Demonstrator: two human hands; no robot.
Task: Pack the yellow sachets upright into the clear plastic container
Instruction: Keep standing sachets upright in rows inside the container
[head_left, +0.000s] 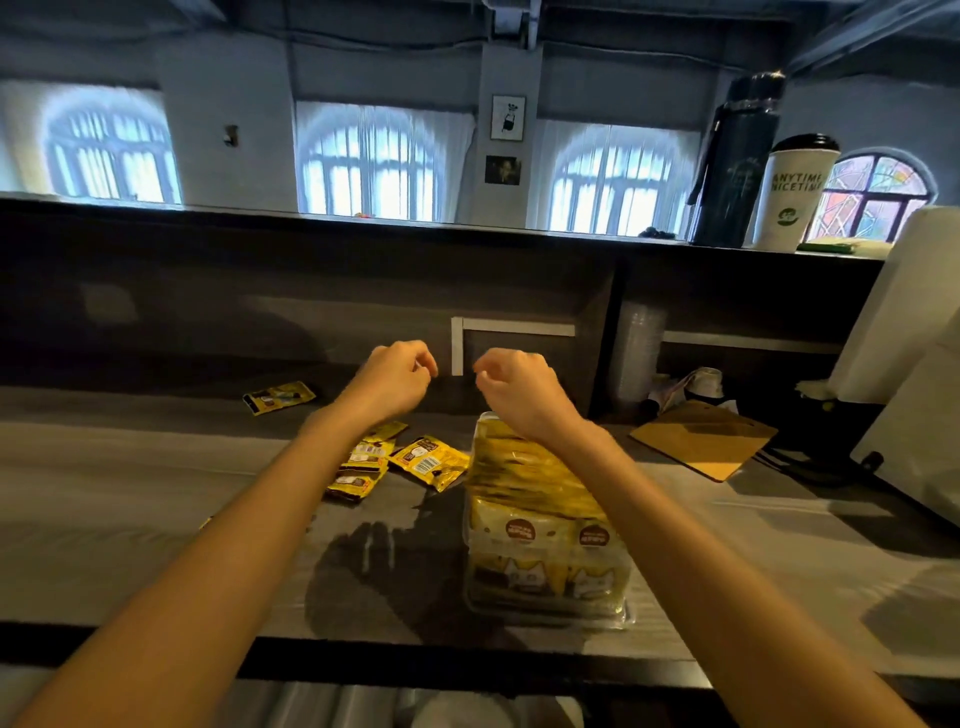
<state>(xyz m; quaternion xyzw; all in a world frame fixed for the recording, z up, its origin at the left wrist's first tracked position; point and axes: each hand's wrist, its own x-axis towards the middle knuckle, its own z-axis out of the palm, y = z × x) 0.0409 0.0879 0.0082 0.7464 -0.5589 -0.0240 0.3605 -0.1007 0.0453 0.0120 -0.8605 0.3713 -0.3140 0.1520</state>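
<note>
- Yellow sachet (279, 397), alone and flat at the far left of the surface (156, 467), lies at ten o'clock from the clear plastic container (519, 613). It is well apart from the rest, so it could easily be missed.
- Left hand (397, 376) is raised above the surface with its fingers curled in and nothing visible in them. A blind drop from there may scatter the pile beneath the wrist.
- Loose sachets (363, 467) lie flat and overlapping just beside the container at its nine o'clock. A hurried pick might lift two stuck together, or drag a neighbour toward the front edge.
- Right hand (511, 387) is also raised and curled with nothing seen in it, and its wrist sits over the container's far end. Lowering the forearm could flatten or tip the packed row.
- The container stands near the front edge at six o'clock, already crowded with upright sachets that rise above its rim. Forcing more in may buckle them, spring some out, or slide the light tub off the surface.
- Brown board (701, 441) at two o'clock lies apart, and I judge it a low risk.
</note>
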